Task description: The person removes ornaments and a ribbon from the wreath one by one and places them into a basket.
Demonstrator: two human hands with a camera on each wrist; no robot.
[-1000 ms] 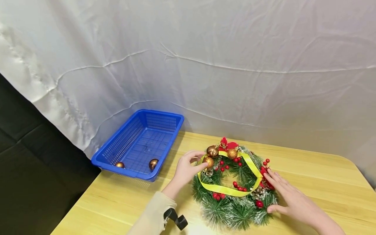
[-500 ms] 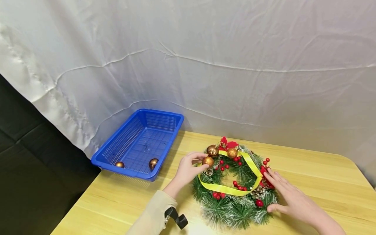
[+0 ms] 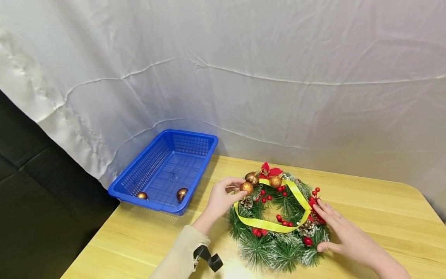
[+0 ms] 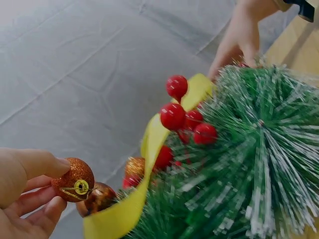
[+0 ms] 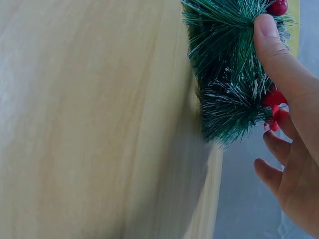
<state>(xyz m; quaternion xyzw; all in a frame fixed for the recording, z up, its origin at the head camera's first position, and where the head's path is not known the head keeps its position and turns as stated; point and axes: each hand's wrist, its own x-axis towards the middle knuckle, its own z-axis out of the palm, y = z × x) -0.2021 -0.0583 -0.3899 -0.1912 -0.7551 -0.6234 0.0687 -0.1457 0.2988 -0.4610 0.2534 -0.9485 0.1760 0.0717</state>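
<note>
My left hand [image 3: 222, 199] pinches a glittery copper bauble [image 3: 246, 188] between thumb and fingers at the wreath's upper left. In the left wrist view, the bauble's gold cap [image 4: 80, 187] faces the camera. The green wreath [image 3: 258, 250] lies on the table, dressed with red berries, pinecones and red flowers. Beside the held bauble sit a shiny brown bauble [image 3: 252, 178] and another glittery one [image 3: 275, 182]. Across the wreath runs a yellow ribbon [image 3: 266, 224]. My right hand [image 3: 348, 236] rests on the wreath's right side, fingers extended by a red flower [image 3: 315, 212].
A blue plastic basket [image 3: 205, 170] stands to the left on the wooden table [image 3: 379, 209], with a shiny brown bauble [image 3: 181, 194] and a copper bauble [image 3: 142, 195] inside. Behind the table hangs a pale grey cloth [image 3: 278, 97]; black fabric [image 3: 42, 201] drapes at the left.
The pinched bauble has risen slightly toward the shiny brown one, moving with my left hand. My right hand, the wreath and the basket hold their places.
</note>
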